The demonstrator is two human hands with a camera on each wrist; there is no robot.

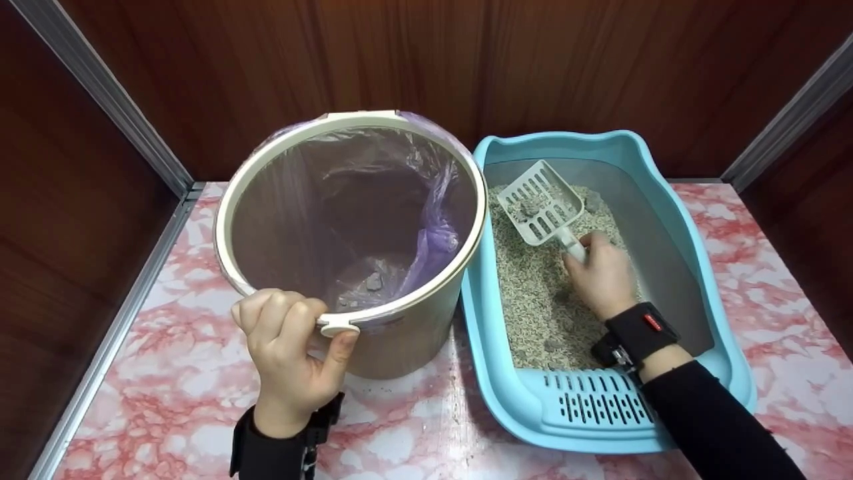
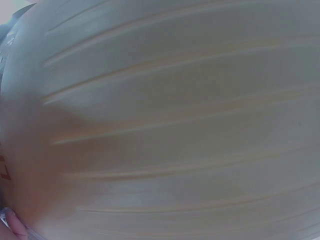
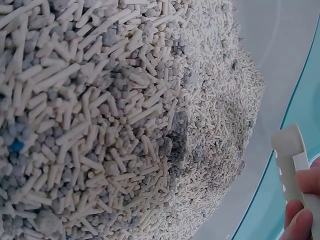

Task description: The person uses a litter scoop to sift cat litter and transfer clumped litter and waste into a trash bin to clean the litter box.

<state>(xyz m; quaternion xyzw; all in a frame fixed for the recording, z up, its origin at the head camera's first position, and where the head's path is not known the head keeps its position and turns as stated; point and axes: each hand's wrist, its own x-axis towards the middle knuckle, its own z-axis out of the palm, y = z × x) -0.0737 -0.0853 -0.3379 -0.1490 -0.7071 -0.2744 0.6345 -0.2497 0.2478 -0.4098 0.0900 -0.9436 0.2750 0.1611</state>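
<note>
In the head view, my left hand (image 1: pixel 290 350) grips the near rim of a round trash can (image 1: pixel 403 343), fingers over the edge and thumb by a small tab. A purple plastic bag (image 1: pixel 436 250) lines the can, with a grey clump (image 1: pixel 374 281) at the bottom. My right hand (image 1: pixel 603 277) holds a pale slotted litter scoop (image 1: pixel 543 207) by its handle, over the blue litter box (image 1: pixel 490 380). Some clumps and litter lie in the scoop. Pellet litter (image 3: pixel 115 120) with grey clumps fills the right wrist view. The can's ribbed side (image 2: pixel 175 120) fills the left wrist view.
Can and litter box stand side by side on a red-and-white marbled tabletop (image 1: pixel 166 373). Dark wood panels (image 1: pixel 426 60) with metal corner strips enclose the back and sides. A slotted step (image 1: pixel 596 400) forms the box's near end.
</note>
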